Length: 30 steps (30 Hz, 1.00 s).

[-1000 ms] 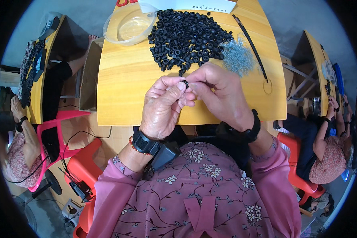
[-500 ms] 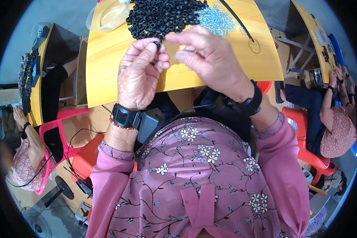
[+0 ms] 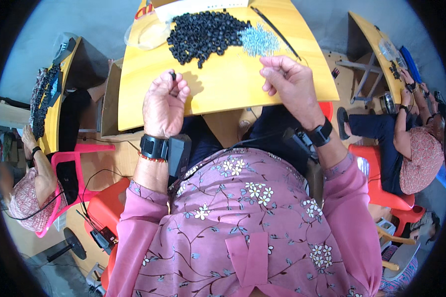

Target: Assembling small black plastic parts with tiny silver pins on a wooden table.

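Above the yellow table's near left, my left hand is closed, pinching a small black ring-like piece between thumb and fingertips. My right hand is just in front of a heap of small pale-blue and silvery pieces, its thumb and index finger pressed together. Whatever may be between those fingertips is too small to make out. To the left of the pale-blue heap spreads a large pile of black ring-like pieces, the same sort as the one in my left hand.
A thin black strip lies at the table's right. A clear plastic tub and a white box are at the back. People sit at side tables left and right. Red stools stand nearby.
My hands have moved apart; the right has gone rightward to the pale-blue heap. My left hand still holds the black piece and is slightly lower. The view has shifted, bringing in the white box.
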Motion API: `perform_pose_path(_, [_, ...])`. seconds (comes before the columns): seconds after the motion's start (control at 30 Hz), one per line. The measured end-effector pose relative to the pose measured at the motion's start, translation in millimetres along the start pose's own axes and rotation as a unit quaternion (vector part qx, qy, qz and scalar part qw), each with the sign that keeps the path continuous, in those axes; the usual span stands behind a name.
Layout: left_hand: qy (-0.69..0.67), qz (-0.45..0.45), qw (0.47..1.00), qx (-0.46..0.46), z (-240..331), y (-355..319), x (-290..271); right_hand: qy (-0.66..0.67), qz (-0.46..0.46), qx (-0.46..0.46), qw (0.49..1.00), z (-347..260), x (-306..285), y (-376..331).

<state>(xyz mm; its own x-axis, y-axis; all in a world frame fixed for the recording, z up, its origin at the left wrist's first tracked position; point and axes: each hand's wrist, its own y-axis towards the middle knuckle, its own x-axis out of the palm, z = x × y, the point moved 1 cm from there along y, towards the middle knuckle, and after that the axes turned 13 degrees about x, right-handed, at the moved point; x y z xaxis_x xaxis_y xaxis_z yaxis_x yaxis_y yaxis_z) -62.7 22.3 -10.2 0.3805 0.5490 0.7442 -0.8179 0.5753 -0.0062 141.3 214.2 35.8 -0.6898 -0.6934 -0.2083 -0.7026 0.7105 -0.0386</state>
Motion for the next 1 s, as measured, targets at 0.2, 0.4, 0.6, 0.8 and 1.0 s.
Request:
perform_pose_path(0.2, [0.004, 0.004, 1.0, 0.021, -10, 3, -13, -0.04, -0.02, -0.003, 0.999, 2, 28, 10])
perform_pose_path(0.4, [0.015, 0.022, 0.998, 0.059, -3, 11, -22, -0.171, -0.042, -0.136, 0.975, -2, 61, 51])
perform_pose_path(0.6, [0.017, 0.025, 0.998, 0.058, -4, 8, -14, -0.294, -0.086, -0.242, 0.921, -8, 93, 77])
perform_pose_path(0.8, [0.025, 0.037, 0.997, 0.06, -3, 7, -9, -0.383, -0.111, -0.276, 0.875, -7, 99, 81])
perform_pose_path(1.0, [0.007, 0.028, 0.998, 0.058, -7, 8, -10, -0.395, -0.113, -0.26, 0.874, -4, 93, 69])
